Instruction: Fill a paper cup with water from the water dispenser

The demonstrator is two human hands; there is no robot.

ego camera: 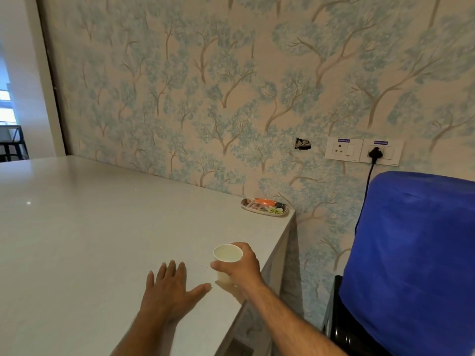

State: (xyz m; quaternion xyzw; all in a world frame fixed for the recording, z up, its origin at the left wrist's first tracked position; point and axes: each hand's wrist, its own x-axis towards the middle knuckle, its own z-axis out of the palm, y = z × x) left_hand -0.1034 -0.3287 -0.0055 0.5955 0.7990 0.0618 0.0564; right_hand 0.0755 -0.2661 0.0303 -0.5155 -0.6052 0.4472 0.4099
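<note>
- My right hand (240, 268) grips the cup (227, 260): fingers wrap its far side and the thumb presses its near wall.
- The cup stands upright near the right edge of the counter (102, 227), toward the near right corner. I cannot tell whether its base rests on the surface or hangs just clear of it.
- The cup's mouth faces the camera and the interior shows plain white. I judge it empty.
- My left hand (169, 291) lies flat on the counter just left of the cup, fingers spread and holding nothing.
- The dispenser (411, 265) stands off the counter's right edge, under a blue cover. A black base shows beneath the cover. No tap or spout is visible from here.
- A cord (368, 181) runs from a wall socket down behind the cover.
- A small tray (264, 206) sits at the far right corner, well apart from the cup.
- Status, by my reading: the cup is secured. Carrying it to the dispenser, placing it under a tap and drawing water all remain.
- The tap must be located before the cup can be positioned.
</note>
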